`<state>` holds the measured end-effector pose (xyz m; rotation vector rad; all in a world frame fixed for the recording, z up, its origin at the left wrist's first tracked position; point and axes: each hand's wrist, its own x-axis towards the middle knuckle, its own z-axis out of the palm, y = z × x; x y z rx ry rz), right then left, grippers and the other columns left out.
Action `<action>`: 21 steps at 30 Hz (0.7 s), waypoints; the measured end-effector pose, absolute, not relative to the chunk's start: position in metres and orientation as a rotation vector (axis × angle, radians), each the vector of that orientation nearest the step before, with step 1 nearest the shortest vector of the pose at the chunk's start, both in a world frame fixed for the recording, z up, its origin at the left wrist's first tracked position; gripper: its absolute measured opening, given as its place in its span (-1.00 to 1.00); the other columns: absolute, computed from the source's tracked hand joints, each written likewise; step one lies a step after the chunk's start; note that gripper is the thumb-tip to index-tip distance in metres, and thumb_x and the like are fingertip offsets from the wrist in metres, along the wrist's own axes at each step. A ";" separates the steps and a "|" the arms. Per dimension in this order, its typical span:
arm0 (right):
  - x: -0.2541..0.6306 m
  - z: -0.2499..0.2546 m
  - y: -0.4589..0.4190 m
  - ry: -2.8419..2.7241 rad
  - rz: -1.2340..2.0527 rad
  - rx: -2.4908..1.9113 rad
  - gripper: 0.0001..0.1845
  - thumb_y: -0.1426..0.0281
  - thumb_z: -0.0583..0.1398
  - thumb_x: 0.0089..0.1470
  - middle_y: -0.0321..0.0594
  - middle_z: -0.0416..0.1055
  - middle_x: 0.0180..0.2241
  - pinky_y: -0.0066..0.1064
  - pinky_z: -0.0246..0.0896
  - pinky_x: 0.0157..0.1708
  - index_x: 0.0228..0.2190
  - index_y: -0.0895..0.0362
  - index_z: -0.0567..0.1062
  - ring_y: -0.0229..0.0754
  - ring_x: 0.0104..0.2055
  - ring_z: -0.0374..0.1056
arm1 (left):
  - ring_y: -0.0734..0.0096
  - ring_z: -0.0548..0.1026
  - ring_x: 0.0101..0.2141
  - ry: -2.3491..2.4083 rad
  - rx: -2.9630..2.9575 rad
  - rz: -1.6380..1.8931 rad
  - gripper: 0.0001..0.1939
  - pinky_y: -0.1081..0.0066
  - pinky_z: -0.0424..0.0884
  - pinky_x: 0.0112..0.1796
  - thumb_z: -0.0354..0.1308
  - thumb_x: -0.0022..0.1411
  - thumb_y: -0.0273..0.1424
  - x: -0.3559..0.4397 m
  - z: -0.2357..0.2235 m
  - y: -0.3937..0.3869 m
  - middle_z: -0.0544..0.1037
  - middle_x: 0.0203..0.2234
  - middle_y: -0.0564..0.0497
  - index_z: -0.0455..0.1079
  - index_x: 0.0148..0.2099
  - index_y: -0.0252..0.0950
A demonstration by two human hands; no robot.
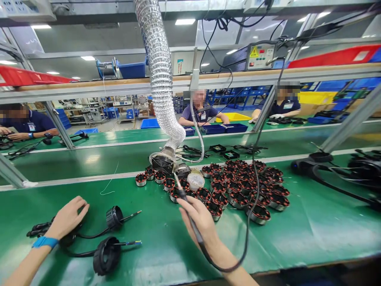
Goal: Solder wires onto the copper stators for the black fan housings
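My right hand (202,222) is closed around a soldering iron (195,230), whose tip points up and away, close to the mouth of the extraction duct. Several ring-shaped motor stators (238,198) with copper-coloured windings lie just beyond it. A small round pot (195,180) stands among the rings. At the left, my left hand (68,218) is over a bundle of black cables (40,228), its fingers loosely spread, with the underside hidden. Right of it lie two black round caps, a smaller cap (114,217) and a larger cap (106,256), with cables through them and stripped wire ends.
A silver flexible duct (162,79) hangs down to the bench with a black grille (162,163) at its end. The iron's cord loops to the right. Black cables (357,171) lie at far right. A control unit (253,55) sits on the shelf. Three people work across the bench.
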<state>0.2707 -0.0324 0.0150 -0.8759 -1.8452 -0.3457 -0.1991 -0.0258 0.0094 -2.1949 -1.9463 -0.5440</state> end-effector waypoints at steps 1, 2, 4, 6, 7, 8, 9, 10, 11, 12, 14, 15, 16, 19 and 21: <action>0.256 0.019 -0.026 -1.863 -0.311 -0.869 -0.64 0.53 0.11 0.22 -0.07 0.43 -0.15 -0.30 0.40 -0.24 0.03 0.06 0.40 -0.11 -0.19 0.42 | 0.31 0.48 -0.30 -1.962 -2.199 -0.557 -0.58 0.39 0.35 -0.23 -0.15 0.35 -0.09 -0.188 0.013 -0.014 0.47 -0.30 -0.02 0.41 -0.31 -0.23; 0.239 0.023 -0.020 -1.890 -0.269 -0.859 -0.66 0.51 0.10 0.23 -0.06 0.44 -0.14 -0.30 0.39 -0.23 0.03 0.07 0.40 -0.10 -0.18 0.42 | 0.31 0.48 -0.27 -1.992 -2.225 -0.539 -0.58 0.39 0.35 -0.22 -0.16 0.36 -0.11 -0.176 0.016 -0.001 0.47 -0.23 -0.04 0.42 -0.25 -0.23; 0.206 0.027 -0.006 -1.948 -0.171 -0.878 -0.69 0.51 0.11 0.23 -0.08 0.45 -0.15 -0.31 0.36 -0.20 0.00 0.08 0.41 -0.11 -0.19 0.41 | 0.31 0.49 -0.26 -2.083 -2.269 -0.379 -0.65 0.38 0.36 -0.23 -0.11 0.35 -0.18 -0.153 0.018 0.025 0.44 -0.11 -0.08 0.41 -0.09 -0.26; 0.176 0.029 0.009 -2.001 -0.140 -0.986 -0.73 0.51 0.16 0.20 -0.12 0.44 -0.21 -0.35 0.32 -0.28 -0.06 0.06 0.44 -0.12 -0.27 0.40 | 0.28 0.49 -0.26 -2.162 -2.257 -0.170 -0.73 0.35 0.35 -0.24 -0.03 0.30 -0.33 -0.138 0.017 0.046 0.44 -0.11 -0.14 0.41 -0.07 -0.32; 0.163 0.028 0.017 -2.043 -0.133 -1.027 -0.76 0.50 0.17 0.20 -0.14 0.43 -0.23 -0.36 0.29 -0.31 -0.10 0.06 0.45 -0.13 -0.28 0.39 | 0.25 0.49 -0.27 -2.188 -2.235 -0.097 -0.76 0.33 0.34 -0.24 -0.03 0.28 -0.40 -0.134 0.016 0.054 0.45 -0.16 -0.17 0.41 -0.12 -0.35; 0.151 0.028 0.024 -2.079 -0.129 -1.064 -0.81 0.49 0.17 0.20 -0.16 0.41 -0.24 -0.38 0.26 -0.33 -0.13 0.06 0.45 -0.14 -0.30 0.38 | 0.23 0.49 -0.29 -2.207 -2.214 -0.058 -0.79 0.31 0.33 -0.26 -0.05 0.26 -0.47 -0.132 0.014 0.059 0.47 -0.23 -0.18 0.42 -0.19 -0.38; 0.141 0.026 0.032 -2.109 -0.128 -1.094 -0.85 0.48 0.16 0.21 -0.16 0.39 -0.24 -0.39 0.24 -0.34 -0.17 0.06 0.45 -0.15 -0.31 0.37 | 0.22 0.48 -0.32 -2.220 -2.199 -0.051 -0.78 0.31 0.32 -0.28 -0.08 0.26 -0.51 -0.132 0.013 0.063 0.47 -0.30 -0.18 0.40 -0.26 -0.38; 0.131 0.024 0.040 -2.132 -0.131 -1.116 -0.87 0.48 0.15 0.22 -0.17 0.38 -0.24 -0.40 0.22 -0.34 -0.19 0.07 0.45 -0.16 -0.31 0.36 | 0.22 0.47 -0.35 -2.225 -2.190 -0.057 -0.77 0.30 0.31 -0.30 -0.11 0.26 -0.53 -0.132 0.011 0.065 0.46 -0.34 -0.18 0.38 -0.31 -0.38; 0.123 0.022 0.048 -2.149 -0.138 -1.138 -0.89 0.48 0.15 0.21 -0.16 0.36 -0.23 -0.41 0.20 -0.34 -0.20 0.08 0.44 -0.16 -0.30 0.36 | 0.23 0.46 -0.36 -2.217 -2.190 -0.070 -0.76 0.31 0.31 -0.32 -0.13 0.26 -0.54 -0.133 0.008 0.065 0.45 -0.34 -0.17 0.35 -0.34 -0.36; 0.116 0.019 0.057 -2.164 -0.146 -1.159 -0.89 0.48 0.16 0.20 -0.15 0.35 -0.21 -0.40 0.20 -0.34 -0.21 0.09 0.43 -0.15 -0.29 0.35 | 0.25 0.45 -0.37 -2.198 -2.196 -0.105 -0.76 0.32 0.30 -0.32 -0.14 0.26 -0.53 -0.133 0.006 0.065 0.44 -0.33 -0.16 0.32 -0.37 -0.34; 0.102 0.013 0.073 -2.197 -0.161 -1.207 -0.88 0.49 0.19 0.17 -0.11 0.33 -0.18 -0.38 0.20 -0.32 -0.22 0.11 0.41 -0.12 -0.26 0.34 | 0.31 0.43 -0.38 -2.137 -2.221 -0.244 -0.79 0.34 0.29 -0.32 -0.12 0.23 -0.51 -0.132 0.000 0.064 0.41 -0.30 -0.13 0.23 -0.43 -0.28; 0.096 0.011 0.080 -2.213 -0.164 -1.233 -0.87 0.49 0.20 0.15 -0.09 0.32 -0.18 -0.36 0.20 -0.31 -0.22 0.11 0.40 -0.11 -0.25 0.33 | 0.34 0.42 -0.39 -2.102 -2.229 -0.333 -0.80 0.36 0.29 -0.32 -0.11 0.21 -0.50 -0.130 -0.003 0.063 0.39 -0.30 -0.10 0.18 -0.46 -0.25; 0.091 0.008 0.087 -2.225 -0.167 -1.260 -0.87 0.50 0.20 0.15 -0.08 0.32 -0.18 -0.33 0.21 -0.30 -0.23 0.12 0.40 -0.09 -0.25 0.33 | 0.36 0.41 -0.40 -2.077 -2.229 -0.416 -0.81 0.38 0.28 -0.33 -0.11 0.20 -0.49 -0.128 -0.007 0.063 0.38 -0.32 -0.07 0.12 -0.48 -0.23; 0.080 0.001 0.101 -2.240 -0.183 -1.309 -0.85 0.50 0.22 0.11 -0.07 0.31 -0.21 -0.30 0.22 -0.29 -0.23 0.14 0.39 -0.08 -0.26 0.32 | 0.34 0.38 -0.47 -2.112 -2.220 -0.533 -0.83 0.40 0.23 -0.40 -0.16 0.22 -0.44 -0.121 -0.013 0.064 0.35 -0.49 0.03 0.02 -0.44 -0.18; 0.079 -0.003 0.103 -2.243 -0.196 -1.324 -0.81 0.48 0.24 0.09 -0.10 0.30 -0.21 -0.32 0.21 -0.29 -0.22 0.12 0.38 -0.10 -0.27 0.31 | 0.30 0.39 -0.51 -2.205 -2.239 -0.544 -0.84 0.41 0.17 -0.45 -0.20 0.28 -0.37 -0.118 -0.013 0.065 0.34 -0.57 0.07 0.03 -0.39 -0.17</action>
